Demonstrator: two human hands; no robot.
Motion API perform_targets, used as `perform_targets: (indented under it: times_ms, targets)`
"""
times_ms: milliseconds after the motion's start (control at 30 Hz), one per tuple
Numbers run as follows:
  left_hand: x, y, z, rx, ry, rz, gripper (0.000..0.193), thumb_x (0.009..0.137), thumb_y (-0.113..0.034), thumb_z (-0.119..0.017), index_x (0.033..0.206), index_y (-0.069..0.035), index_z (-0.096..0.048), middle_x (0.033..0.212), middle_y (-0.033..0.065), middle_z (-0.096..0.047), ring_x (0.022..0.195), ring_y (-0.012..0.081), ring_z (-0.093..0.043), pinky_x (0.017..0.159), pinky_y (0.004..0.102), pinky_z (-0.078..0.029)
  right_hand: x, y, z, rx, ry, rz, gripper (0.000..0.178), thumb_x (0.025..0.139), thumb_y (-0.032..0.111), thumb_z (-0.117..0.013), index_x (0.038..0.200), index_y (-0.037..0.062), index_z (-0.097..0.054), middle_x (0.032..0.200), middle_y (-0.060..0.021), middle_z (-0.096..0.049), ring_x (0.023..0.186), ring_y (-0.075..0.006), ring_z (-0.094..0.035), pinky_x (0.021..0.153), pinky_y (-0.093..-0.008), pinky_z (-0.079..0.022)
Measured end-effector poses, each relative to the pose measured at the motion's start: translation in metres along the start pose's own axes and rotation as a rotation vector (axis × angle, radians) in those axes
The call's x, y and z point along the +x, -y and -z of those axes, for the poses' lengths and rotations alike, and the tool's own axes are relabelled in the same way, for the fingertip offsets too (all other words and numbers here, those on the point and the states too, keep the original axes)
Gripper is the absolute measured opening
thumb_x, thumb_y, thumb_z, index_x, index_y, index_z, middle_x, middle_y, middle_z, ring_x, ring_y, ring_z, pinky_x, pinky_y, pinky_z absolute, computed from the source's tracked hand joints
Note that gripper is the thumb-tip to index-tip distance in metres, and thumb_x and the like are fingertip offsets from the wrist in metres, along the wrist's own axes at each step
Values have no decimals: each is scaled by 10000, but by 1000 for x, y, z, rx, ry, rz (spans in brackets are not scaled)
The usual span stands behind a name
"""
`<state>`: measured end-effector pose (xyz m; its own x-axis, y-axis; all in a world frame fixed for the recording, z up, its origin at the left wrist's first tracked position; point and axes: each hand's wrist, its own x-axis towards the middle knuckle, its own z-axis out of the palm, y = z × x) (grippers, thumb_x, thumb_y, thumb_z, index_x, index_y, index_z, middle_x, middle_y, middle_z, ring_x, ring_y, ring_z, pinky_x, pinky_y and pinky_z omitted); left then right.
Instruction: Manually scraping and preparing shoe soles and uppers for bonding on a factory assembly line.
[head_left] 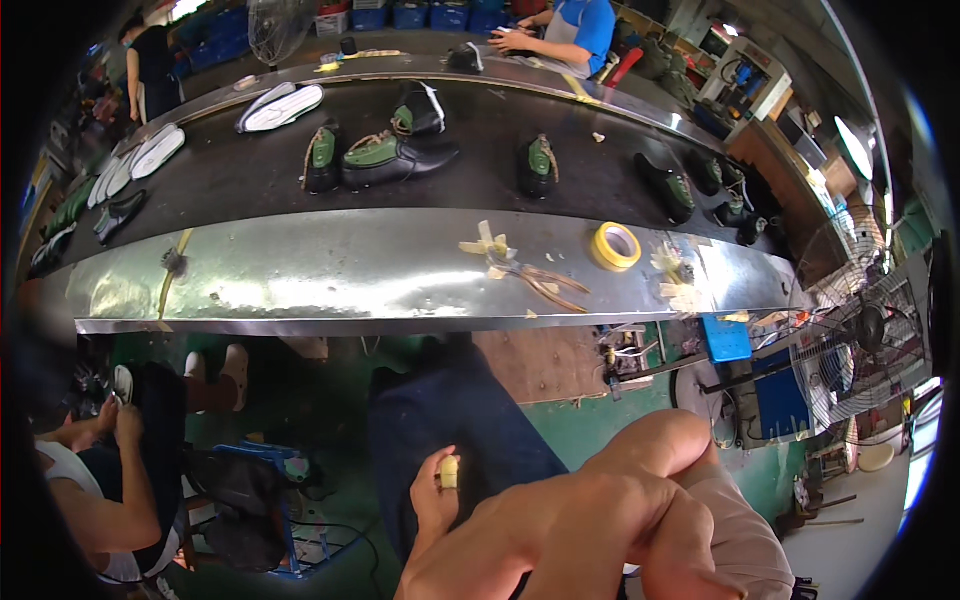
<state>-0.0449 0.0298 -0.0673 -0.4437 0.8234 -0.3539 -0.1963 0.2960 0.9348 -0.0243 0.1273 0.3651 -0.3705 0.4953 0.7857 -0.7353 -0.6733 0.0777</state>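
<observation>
My left hand (433,492) is low in the middle, over dark blue cloth (440,405) below the bench edge. Its fingers are curled, and a small pale yellow piece (449,473) shows at them; whether it is held or wrapped round a finger is unclear. Bent bare limbs fill the lower right, and among them I cannot pick out my right hand. Ahead, on the metal bench edge (350,265), lie pincers (545,283) with a roll of yellow tape (615,247) to their right.
Green-and-black shoes (390,160) and white soles (285,107) stand on a dark belt (250,170) beyond the bench edge. One seated person (110,490) works at the left; another person (570,40) is across the bench. A caged fan (870,325) stands at the right, a blue-framed chair (285,500) lower left.
</observation>
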Motion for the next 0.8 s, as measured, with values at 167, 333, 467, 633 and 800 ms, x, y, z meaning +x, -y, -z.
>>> perform_targets:
  times_ms: [167,333,467,633,800]
  targets:
    - [-11,-28,-4,52,7,-92,609,882,204,-485,1375,-78,-703,1216,138,-798,1086,182,-759,841,285,-595,-24,9,-6,-242,220,-62,721,1145,491,-538,1242,-209,-683,1076,-300,-708,756,-294,-710,598,-335,-568]
    - [-18,-22,5,77,65,-156,717,827,229,-439,1431,-83,-665,1256,155,-775,1116,191,-739,894,289,-579,-30,39,-19,-405,192,-269,618,1118,457,-606,1299,-121,-729,1243,-271,-675,922,-338,-729,769,-354,-595]
    - [-16,-14,4,-54,29,-93,631,900,120,-600,1498,-81,-604,1290,153,-757,1137,203,-731,955,312,-572,-37,103,-6,-736,268,-731,311,1107,274,-665,1182,-25,-709,1169,-175,-731,1008,-250,-719,804,-324,-568]
    - [-36,-65,-20,116,-38,-256,622,930,-16,-748,1525,-67,-572,1300,148,-749,1132,204,-728,979,328,-572,-95,153,-5,-1092,2,-1023,193,1046,147,-771,1175,11,-726,1104,-83,-774,878,-138,-725,734,-301,-576]
    - [-42,-46,-9,90,31,-370,595,932,-134,-832,1472,-32,-603,1223,111,-757,1083,195,-732,972,344,-583,-141,174,-10,-1203,-14,-919,152,1059,153,-745,1135,22,-739,977,-64,-780,850,-161,-737,737,-315,-575]
